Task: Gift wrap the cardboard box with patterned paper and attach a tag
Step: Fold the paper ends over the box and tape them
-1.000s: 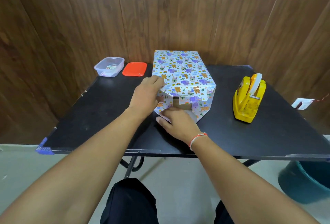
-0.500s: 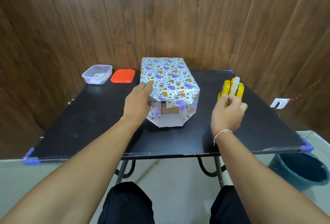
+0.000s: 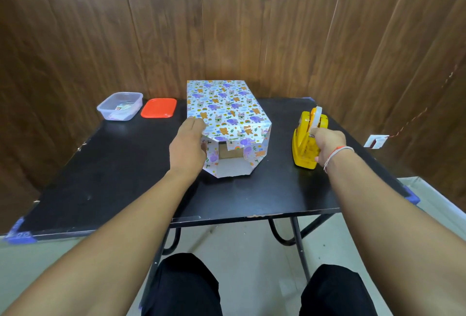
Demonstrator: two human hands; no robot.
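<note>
The cardboard box (image 3: 228, 150) stands mid-table, wrapped in white paper printed with purple and orange animals (image 3: 227, 106). Its near end is open: side flaps are folded in, bare cardboard shows between them, and the bottom flap lies flat on the table. My left hand (image 3: 187, 147) presses the left near corner of the paper, fingers straight along the top edge. My right hand (image 3: 327, 144) is at the yellow tape dispenser (image 3: 306, 139) to the right of the box, fingertips pinching the tape end by its roll.
A clear plastic tub (image 3: 119, 106) with small items inside and its red lid (image 3: 158, 107) sit at the back left of the black table (image 3: 113, 179). Wood panelling rises behind it. A white wall socket (image 3: 377, 141) is at the right.
My right hand left the box's bottom flap, moved right to the tape dispenser and took the tape end. My left hand stayed on the box's left corner. The camera view pulled back.
</note>
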